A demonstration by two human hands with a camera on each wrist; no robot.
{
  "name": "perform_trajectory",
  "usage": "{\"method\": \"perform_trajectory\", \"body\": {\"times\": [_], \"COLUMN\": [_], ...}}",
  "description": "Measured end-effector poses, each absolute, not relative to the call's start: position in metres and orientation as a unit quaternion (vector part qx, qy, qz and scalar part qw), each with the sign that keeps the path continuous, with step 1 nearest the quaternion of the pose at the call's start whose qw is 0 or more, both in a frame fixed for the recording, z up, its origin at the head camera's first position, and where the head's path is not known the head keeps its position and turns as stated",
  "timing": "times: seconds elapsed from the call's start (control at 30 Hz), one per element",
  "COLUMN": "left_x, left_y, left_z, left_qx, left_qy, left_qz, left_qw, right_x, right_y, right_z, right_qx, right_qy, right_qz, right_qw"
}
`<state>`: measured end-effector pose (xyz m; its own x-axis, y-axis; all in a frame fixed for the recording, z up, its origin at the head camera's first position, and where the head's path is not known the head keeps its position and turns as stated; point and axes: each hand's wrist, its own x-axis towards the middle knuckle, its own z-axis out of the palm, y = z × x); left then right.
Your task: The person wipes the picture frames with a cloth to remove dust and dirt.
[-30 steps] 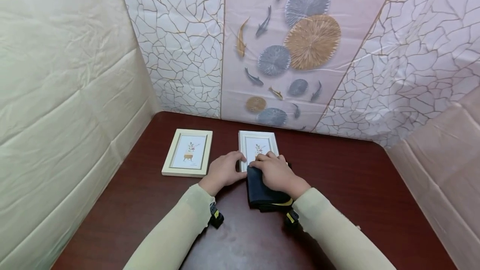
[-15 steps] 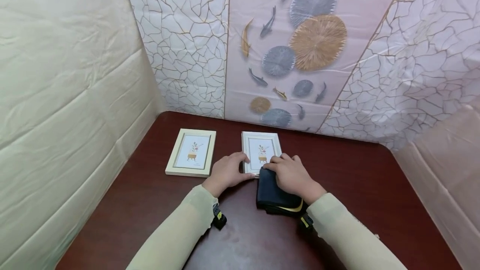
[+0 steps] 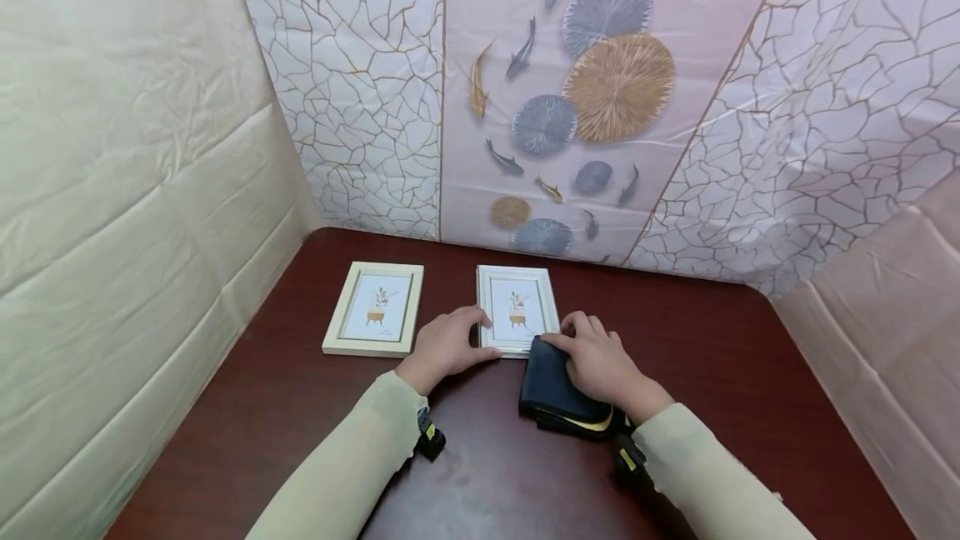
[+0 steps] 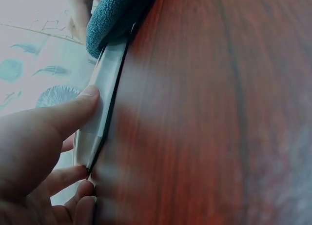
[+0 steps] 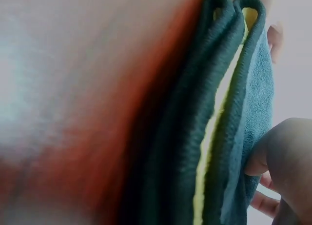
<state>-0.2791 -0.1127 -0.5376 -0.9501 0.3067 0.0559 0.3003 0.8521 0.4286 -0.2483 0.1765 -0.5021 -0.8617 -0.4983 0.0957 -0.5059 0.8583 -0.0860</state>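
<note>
A white picture frame (image 3: 517,307) with a potted-plant print lies face up near the table's middle. My left hand (image 3: 446,346) holds its near left corner, with the thumb on the near edge and fingers along the left side. In the left wrist view, the thumb (image 4: 80,110) presses the side of the frame (image 4: 105,93). My right hand (image 3: 606,367) grips a folded dark blue-grey cloth (image 3: 558,386) with yellow trim at the frame's near right corner. The right wrist view shows the cloth's stacked folds (image 5: 258,93), with the fingertips (image 5: 258,161) against its upper face.
A cream picture frame (image 3: 408,307) with a similar print lies to the left on the dark red-brown table (image 3: 480,457). A patterned backdrop (image 3: 547,123) rises behind the table's far edge. Pale cloth walls (image 3: 135,190) stand at both sides.
My right hand has drawn the cloth rightward and toward me, so more of the white frame's print shows. The left hand keeps its hold on the corner.
</note>
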Motion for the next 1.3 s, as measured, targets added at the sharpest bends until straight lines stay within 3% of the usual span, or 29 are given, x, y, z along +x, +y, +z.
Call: {"method": "perform_trajectory", "body": {"times": [0.3,0.73,1.3], "left_x": [-0.281,-0.280,-0.280], "left_y": [-0.112,-0.112,-0.113], "left_z": [-0.535,-0.533,-0.530], "left_qx": [0.163,0.167,0.172], "left_qy": [0.961,0.962,0.957], "left_qz": [0.222,0.217,0.232], "left_qw": [0.010,0.009,0.028], "right_x": [-0.226,-0.194,-0.188], "right_y": [0.187,0.193,0.161], "right_z": [-0.500,-0.506,-0.500], "right_qx": [0.295,0.325,0.377], "right_qy": [-0.954,-0.946,-0.926], "right_qz": [0.033,-0.006,-0.006], "right_qw": [0.046,0.004,-0.029]}}
